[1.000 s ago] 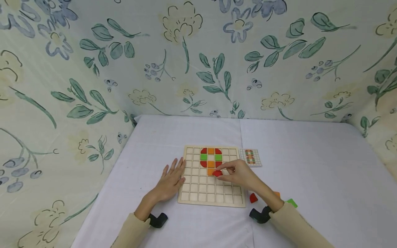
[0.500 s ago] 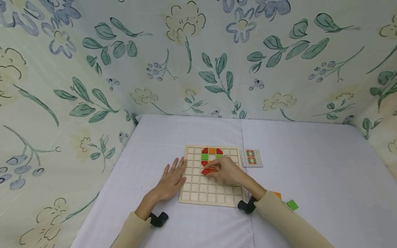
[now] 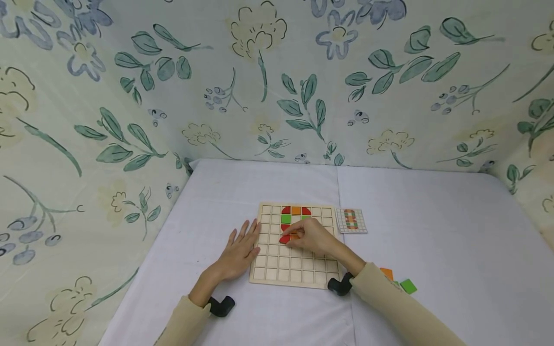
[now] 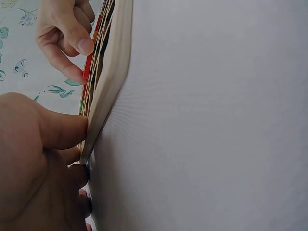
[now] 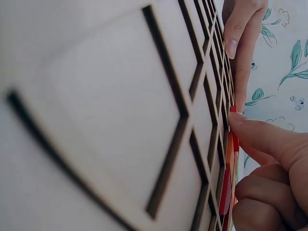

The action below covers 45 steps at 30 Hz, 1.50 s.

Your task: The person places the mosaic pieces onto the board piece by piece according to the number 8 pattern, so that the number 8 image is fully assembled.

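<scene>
Hanging from left to right behind the work, a floral curtain (image 3: pixel 255 72) printed with leaves and pale blossoms surrounds a table (image 3: pixel 450 230) covered in white cloth, with a fold line running front to back right of the middle. The table's left edge slants toward the viewer; a broad stretch of cloth separates it from the gridded wooden board (image 3: pixel 271 274) near the centre. Close to the board's upper right corner lies a small pattern card (image 3: pixel 352 221). Further right and nearer the viewer, an orange tile (image 3: pixel 386 274) and a green tile (image 3: pixel 408 286) sit by the right sleeve (image 3: pixel 402 302), with wide cloth beyond them.

Of the hands, the left hand (image 3: pixel 238 252) lies flat with fingers straight and slightly spread, its thumb touching the board's left edge and nothing in its grasp. The right hand (image 3: pixel 318 238) reaches over the board, thumb and forefinger pinching a red piece (image 3: pixel 284 239) just below the left side of the red, orange and green pattern; whether it sits fully in its square I cannot tell.
</scene>
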Motion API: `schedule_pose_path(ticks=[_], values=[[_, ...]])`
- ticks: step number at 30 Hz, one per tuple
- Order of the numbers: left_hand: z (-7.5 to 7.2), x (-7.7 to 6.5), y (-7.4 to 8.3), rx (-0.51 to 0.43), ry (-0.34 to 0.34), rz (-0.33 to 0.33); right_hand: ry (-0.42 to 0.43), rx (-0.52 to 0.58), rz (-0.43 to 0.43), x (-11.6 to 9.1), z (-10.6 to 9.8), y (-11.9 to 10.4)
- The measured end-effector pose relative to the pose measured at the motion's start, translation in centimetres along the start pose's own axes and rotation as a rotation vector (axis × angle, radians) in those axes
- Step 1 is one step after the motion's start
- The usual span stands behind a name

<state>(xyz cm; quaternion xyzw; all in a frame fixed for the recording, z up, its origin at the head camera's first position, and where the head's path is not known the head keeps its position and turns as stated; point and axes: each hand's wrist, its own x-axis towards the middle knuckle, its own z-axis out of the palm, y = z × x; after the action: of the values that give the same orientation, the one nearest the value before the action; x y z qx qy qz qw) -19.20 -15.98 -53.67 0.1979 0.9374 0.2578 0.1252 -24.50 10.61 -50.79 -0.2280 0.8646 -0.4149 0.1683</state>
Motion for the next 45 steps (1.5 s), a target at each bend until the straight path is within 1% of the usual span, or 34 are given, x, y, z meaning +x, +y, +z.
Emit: schedule_pose_path(ticks=[5, 8, 14, 19, 26, 35, 39, 42, 45], values=[[-0.1, -0.1, 0.1, -0.008, 0.012, 0.003, -0.01, -0.001, 0.009, 0.1, 0.0, 0.1], [-0.1, -0.1, 0.2, -0.007, 0.008, -0.002, -0.031, 0.012, 0.011, 0.2, -0.1, 0.0], [-0.1, -0.1, 0.2, -0.009, 0.004, -0.003, -0.078, 0.006, -0.016, 0.4, -0.5, -0.1], [-0.1, 0.0, 0.1, -0.004, 0.001, -0.002, -0.101, 0.019, -0.021, 0.5, -0.8, 0.0], [0.0, 0.0, 0.0, -0.003, 0.009, 0.0, -0.094, 0.061, -0.044, 0.5, -0.9, 0.2], [-0.1, -0.1, 0.2, -0.017, -0.002, -0.001, -0.106, 0.074, -0.028, 0.5, -0.9, 0.3], [-0.2, -0.2, 0.4, -0.026, 0.005, 0.003, -0.1, 0.083, -0.023, 0.4, -1.0, 0.2], [-0.3, -0.2, 0.5, -0.028, 0.007, 0.002, -0.097, 0.102, -0.019, 0.1, -1.4, -0.1], [-0.4, -0.2, 0.6, -0.029, 0.007, -0.002, -0.086, 0.126, 0.003, -0.4, -1.9, -0.3]])
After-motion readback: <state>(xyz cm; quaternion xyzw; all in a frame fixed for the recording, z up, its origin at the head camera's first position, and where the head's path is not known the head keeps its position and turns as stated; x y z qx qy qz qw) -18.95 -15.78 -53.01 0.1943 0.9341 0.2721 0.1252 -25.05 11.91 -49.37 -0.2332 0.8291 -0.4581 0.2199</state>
